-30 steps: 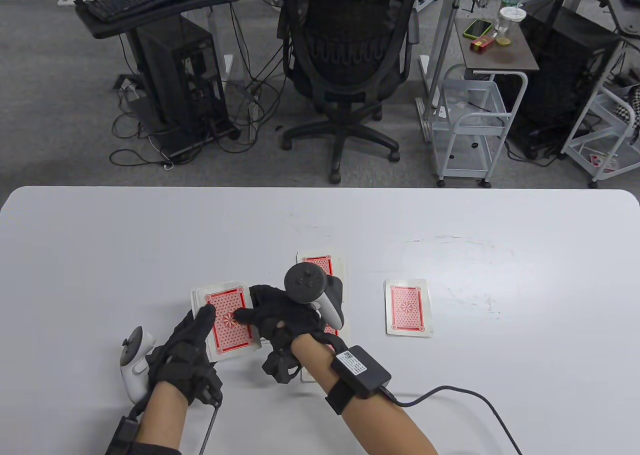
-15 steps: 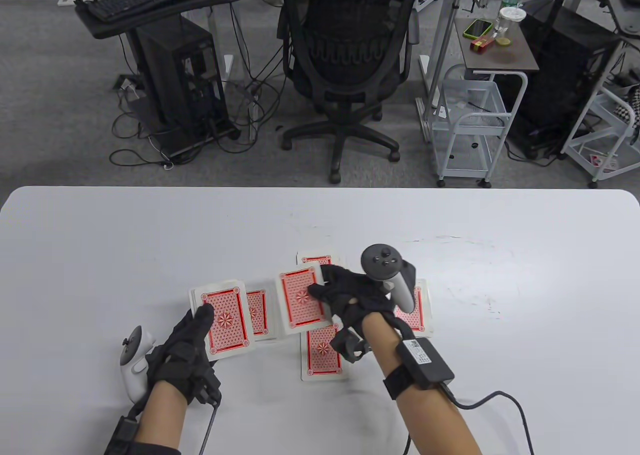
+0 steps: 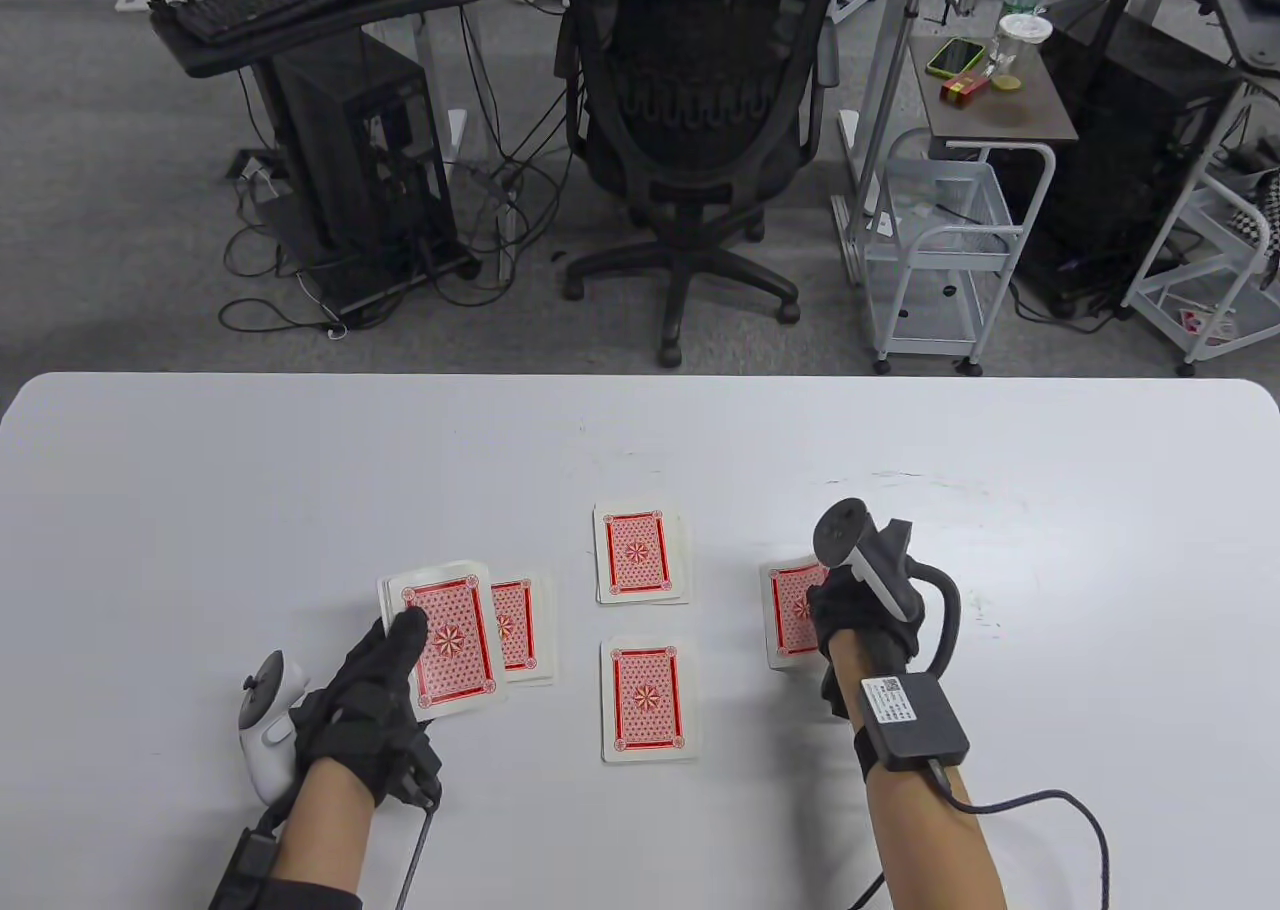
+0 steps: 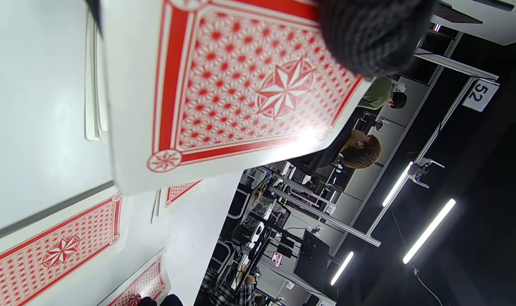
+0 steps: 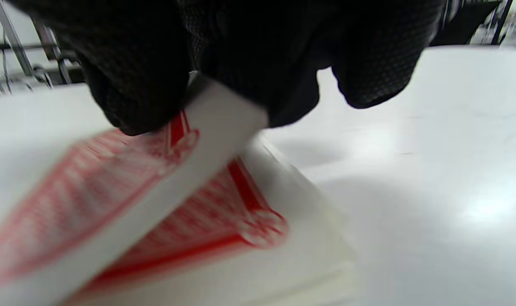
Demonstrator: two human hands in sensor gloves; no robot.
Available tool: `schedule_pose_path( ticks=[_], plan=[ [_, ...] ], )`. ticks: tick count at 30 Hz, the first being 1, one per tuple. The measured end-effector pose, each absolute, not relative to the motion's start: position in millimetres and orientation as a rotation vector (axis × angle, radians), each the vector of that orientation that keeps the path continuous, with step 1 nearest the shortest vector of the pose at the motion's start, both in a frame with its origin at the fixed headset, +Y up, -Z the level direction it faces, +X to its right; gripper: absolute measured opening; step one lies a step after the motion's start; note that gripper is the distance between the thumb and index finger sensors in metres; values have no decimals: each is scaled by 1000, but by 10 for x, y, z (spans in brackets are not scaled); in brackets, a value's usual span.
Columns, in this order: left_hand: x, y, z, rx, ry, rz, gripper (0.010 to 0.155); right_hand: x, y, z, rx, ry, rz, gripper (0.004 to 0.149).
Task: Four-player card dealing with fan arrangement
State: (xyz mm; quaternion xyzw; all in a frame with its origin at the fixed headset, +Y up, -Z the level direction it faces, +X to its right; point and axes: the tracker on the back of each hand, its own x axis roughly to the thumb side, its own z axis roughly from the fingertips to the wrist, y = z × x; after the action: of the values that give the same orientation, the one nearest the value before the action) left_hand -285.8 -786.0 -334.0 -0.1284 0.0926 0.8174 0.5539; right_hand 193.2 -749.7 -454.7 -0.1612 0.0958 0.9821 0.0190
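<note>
My right hand (image 3: 845,615) pinched one card (image 5: 126,199) just above the right pile (image 3: 790,615). My left hand (image 3: 365,695) gripped the deck (image 3: 445,640), thumb on top.

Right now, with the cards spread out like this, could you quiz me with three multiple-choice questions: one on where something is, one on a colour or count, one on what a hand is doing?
1. Where is the right hand?
A. Over the rightmost pile
B. On the deck
C. Off the table

2. What colour are the card backs?
A. Blue
B. Green
C. Red and white

3. What is the left hand doing?
A. Lying flat on bare table
B. Holding the deck, thumb on top
C. Pointing at the chair

Answers:
1 A: the table view shows the hand over the rightmost pile, and the right wrist view shows its fingers pinching a card above that pile.
2 C: the two middle piles show red patterned backs with white borders.
3 B: the thumb rests on the deck.
</note>
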Motion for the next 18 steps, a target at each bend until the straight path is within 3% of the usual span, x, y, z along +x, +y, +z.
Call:
schedule_pose_path(
  ticks=[4, 6, 13, 18],
  plan=[
    [-2862, -7853, -3333, -298, 223, 1936, 47, 1906, -7500, -4524, -511, 300, 3099, 77],
    [-2865, -7848, -3333, -292, 221, 1939, 47, 1882, -7360, -4477, -478, 261, 3079, 77],
    [-2777, -7798, -3319, -288, 190, 1917, 47, 1267, -6949, -4119, 7, 140, 2763, 68],
    [-2634, -7802, -3300, -340, 160, 1911, 47, 601, -6980, -3870, 281, 224, 2285, 65]
  ],
)
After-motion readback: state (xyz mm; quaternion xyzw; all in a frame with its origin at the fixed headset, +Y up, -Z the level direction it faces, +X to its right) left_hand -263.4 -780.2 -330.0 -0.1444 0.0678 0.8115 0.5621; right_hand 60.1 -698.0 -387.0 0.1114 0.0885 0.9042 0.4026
